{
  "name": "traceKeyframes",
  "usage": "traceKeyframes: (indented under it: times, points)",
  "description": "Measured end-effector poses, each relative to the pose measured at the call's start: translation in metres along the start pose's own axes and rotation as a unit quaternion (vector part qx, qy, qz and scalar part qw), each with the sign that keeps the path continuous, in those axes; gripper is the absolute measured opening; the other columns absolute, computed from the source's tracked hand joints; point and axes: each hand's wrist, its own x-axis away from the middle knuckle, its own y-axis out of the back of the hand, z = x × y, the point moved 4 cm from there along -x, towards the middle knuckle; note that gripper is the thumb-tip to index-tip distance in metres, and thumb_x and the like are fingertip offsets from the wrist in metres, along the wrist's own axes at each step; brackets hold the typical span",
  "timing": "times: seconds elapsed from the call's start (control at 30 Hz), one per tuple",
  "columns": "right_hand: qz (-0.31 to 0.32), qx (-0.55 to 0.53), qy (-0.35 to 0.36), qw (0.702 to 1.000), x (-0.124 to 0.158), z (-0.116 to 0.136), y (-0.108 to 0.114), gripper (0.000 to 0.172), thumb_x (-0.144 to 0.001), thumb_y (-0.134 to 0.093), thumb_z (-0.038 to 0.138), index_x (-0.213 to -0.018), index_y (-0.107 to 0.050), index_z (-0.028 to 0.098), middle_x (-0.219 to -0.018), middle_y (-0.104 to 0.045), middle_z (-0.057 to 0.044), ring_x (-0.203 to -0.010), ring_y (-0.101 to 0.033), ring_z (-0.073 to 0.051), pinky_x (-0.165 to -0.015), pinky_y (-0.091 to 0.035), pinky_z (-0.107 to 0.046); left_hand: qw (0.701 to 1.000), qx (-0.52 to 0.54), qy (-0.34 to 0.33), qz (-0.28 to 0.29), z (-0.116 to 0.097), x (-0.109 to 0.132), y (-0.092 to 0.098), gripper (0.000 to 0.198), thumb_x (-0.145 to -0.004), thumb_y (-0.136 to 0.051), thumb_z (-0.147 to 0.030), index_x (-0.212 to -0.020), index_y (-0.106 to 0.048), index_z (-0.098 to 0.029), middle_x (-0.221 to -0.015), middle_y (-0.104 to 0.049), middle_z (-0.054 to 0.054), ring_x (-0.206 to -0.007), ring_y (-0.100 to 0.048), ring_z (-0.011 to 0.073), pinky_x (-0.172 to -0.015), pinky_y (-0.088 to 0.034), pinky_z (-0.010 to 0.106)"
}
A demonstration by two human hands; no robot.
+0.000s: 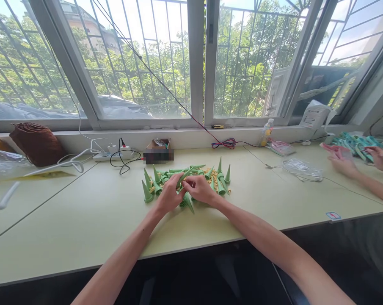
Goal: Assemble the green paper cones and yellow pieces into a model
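My left hand (pixel 171 192) is closed around a green plastic cone (pixel 187 172), whose tip points up and to the right. Close against it, my right hand (pixel 200 189) has its fingers pinched together at the cone's wide end; whatever they hold is too small to make out. Around both hands lies a heap of similar green cones. Some stand upright, like the one at the left (pixel 146 192) and the one at the right (pixel 227 174); others lie on their sides. Small yellowish pieces (pixel 213 176) are scattered among them.
Behind the heap stands a small open box (pixel 161 146). A power strip (pixel 115 153) with cables sits left of it, by a brown bag (pixel 35 144). Toward the right are a bottle (pixel 267 132), a clear plastic bag (pixel 302 167) and another person's hands (pixel 343 163) near turquoise items.
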Motion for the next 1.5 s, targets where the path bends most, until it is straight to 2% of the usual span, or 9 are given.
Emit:
traceKeyframes:
  times: [0.27, 0.57, 0.73, 0.83, 0.93, 1.07, 1.27, 1.5]
  points:
    - [0.013, -0.075, -0.008, 0.997, -0.002, 0.000, 0.002, 0.028, -0.084, -0.051, 0.028, -0.058, -0.050, 0.016, -0.053, -0.042, 0.004, -0.053, -0.036, -0.008, -0.053, -0.029, -0.022, 1.000, -0.006, -0.026, 0.002, 0.001, 0.000, 0.000, 0.038, -0.083, -0.057, -0.016, -0.120, -0.054, -0.017, -0.104, -0.063, 0.008, -0.081, -0.060, 0.0168, -0.070, -0.050, 0.028]
    - [0.061, -0.190, -0.081, 0.977, -0.003, -0.006, 0.000, 0.030, -0.084, -0.053, 0.032, -0.059, -0.056, 0.016, -0.053, -0.052, 0.001, -0.049, -0.046, -0.010, -0.049, -0.035, -0.023, 1.000, -0.011, -0.023, -0.007, -0.002, -0.001, 0.002, 0.038, -0.082, -0.057, -0.016, -0.120, -0.055, -0.018, -0.107, -0.063, 0.009, -0.089, -0.062, 0.0198, -0.076, -0.051, 0.031]
    - [0.097, -0.294, -0.120, 0.943, -0.004, -0.011, -0.006, 0.026, -0.083, -0.055, 0.035, -0.066, -0.059, 0.016, -0.060, -0.060, -0.002, -0.054, -0.054, -0.012, -0.049, -0.042, -0.022, 1.000, -0.007, -0.014, -0.004, -0.004, -0.001, 0.003, 0.034, -0.084, -0.057, -0.021, -0.118, -0.054, -0.016, -0.102, -0.062, 0.008, -0.082, -0.059, 0.0175, -0.064, -0.049, 0.027]
    - [0.108, -0.317, -0.132, 0.933, -0.004, -0.013, -0.008, 0.026, -0.083, -0.056, 0.036, -0.068, -0.060, 0.016, -0.064, -0.062, -0.003, -0.058, -0.058, -0.013, -0.050, -0.043, -0.022, 1.000, 0.005, -0.005, -0.002, -0.006, -0.001, 0.004, 0.034, -0.085, -0.056, -0.024, -0.118, -0.053, -0.016, -0.101, -0.061, 0.008, -0.078, -0.058, 0.0159, -0.054, -0.044, 0.024]
    - [0.101, -0.295, -0.129, 0.941, -0.003, -0.013, -0.008, 0.028, -0.085, -0.055, 0.037, -0.068, -0.060, 0.016, -0.062, -0.061, -0.002, -0.056, -0.056, -0.012, -0.050, -0.042, -0.022, 1.000, 0.009, 0.001, -0.001, -0.007, -0.001, 0.004, 0.035, -0.085, -0.057, -0.023, -0.119, -0.053, -0.017, -0.102, -0.061, 0.008, -0.080, -0.058, 0.0165, -0.049, -0.042, 0.022]
    - [0.068, -0.207, -0.100, 0.971, -0.003, -0.009, -0.006, 0.030, -0.088, -0.052, 0.034, -0.064, -0.055, 0.017, -0.057, -0.056, 0.000, -0.048, -0.047, -0.010, -0.048, -0.038, -0.023, 1.000, 0.012, 0.010, 0.001, -0.004, -0.001, 0.003, 0.039, -0.083, -0.056, -0.020, -0.121, -0.053, -0.017, -0.105, -0.062, 0.009, -0.084, -0.060, 0.0176, -0.050, -0.043, 0.022]
    - [0.022, -0.101, -0.042, 0.994, -0.002, -0.002, -0.001, 0.028, -0.087, -0.050, 0.028, -0.061, -0.053, 0.017, -0.056, -0.053, 0.001, -0.054, -0.045, -0.010, -0.055, -0.036, -0.022, 1.000, 0.006, 0.007, 0.000, 0.001, 0.000, 0.000, 0.037, -0.084, -0.055, -0.020, -0.121, -0.054, -0.017, -0.113, -0.064, 0.011, -0.091, -0.062, 0.0199, -0.069, -0.051, 0.029]
    - [0.001, -0.004, -0.017, 1.000, 0.000, 0.001, 0.002, 0.028, -0.087, -0.050, 0.023, -0.059, -0.051, 0.017, -0.054, -0.047, 0.003, -0.053, -0.037, -0.009, -0.055, -0.029, -0.023, 1.000, 0.006, 0.015, 0.012, -0.002, -0.001, -0.001, 0.037, -0.084, -0.054, -0.019, -0.121, -0.055, -0.017, -0.116, -0.064, 0.011, -0.095, -0.063, 0.0209, -0.074, -0.053, 0.031]
